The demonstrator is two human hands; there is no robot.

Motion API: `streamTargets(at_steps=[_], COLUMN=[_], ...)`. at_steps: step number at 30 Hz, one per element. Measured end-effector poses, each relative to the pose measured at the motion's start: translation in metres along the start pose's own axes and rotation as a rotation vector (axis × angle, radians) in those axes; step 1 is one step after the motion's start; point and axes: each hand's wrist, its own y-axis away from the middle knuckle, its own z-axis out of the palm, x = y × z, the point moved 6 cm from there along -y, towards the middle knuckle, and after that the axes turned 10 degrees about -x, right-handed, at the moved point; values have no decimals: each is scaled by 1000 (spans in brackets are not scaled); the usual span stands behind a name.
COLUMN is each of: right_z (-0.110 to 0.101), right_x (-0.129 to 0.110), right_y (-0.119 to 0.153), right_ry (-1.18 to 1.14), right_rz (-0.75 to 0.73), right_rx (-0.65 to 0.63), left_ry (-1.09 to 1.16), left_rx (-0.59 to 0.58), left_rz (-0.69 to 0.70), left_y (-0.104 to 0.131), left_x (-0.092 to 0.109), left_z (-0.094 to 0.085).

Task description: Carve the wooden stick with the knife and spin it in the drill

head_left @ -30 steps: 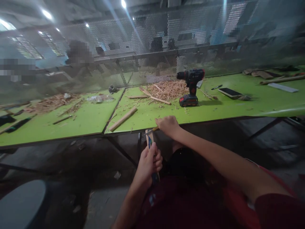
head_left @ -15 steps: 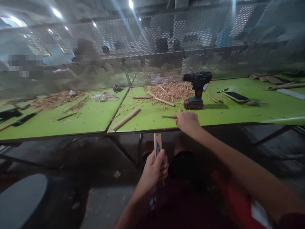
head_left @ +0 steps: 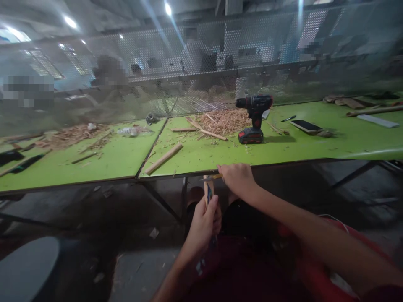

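My left hand is closed around a flat strip of wood with a blue-green mark on it, held upright just below the table's front edge. In my right hand is a knife with a thin blade and a yellowish handle, the fingers wrapped round it. The blade lies across the top end of the wood, seemingly touching it. On the table above my hands rests a round wooden stick.
A cordless drill stands upright on the green table beside a heap of wood shavings. Farther right lie a phone and a pen. A perforated metal screen rises behind. A round stool stands lower left.
My right hand has come down and left, bringing the knife from above the table edge onto the top of the wood. My left hand keeps its grip. The view has shifted slightly.
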Motion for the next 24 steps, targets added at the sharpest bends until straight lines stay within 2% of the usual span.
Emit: streamTargets(at_steps=[5,11,15,24], right_z=[2,2,4,17], right_x=[1,2,5,4], right_y=[11,17,7,-23], right_ry=[-18,-28,-46,-55], right_rz=[28,38,38,-88], right_rx=[-4,87,124,64], left_ry=[-9,2,1,-9], left_rx=[4,7,-16,-36], left_rz=[-7,-5,15,-7], left_y=[0,1,1,-9], left_x=[-1,1,2,0], left_z=[2,6,8,-4])
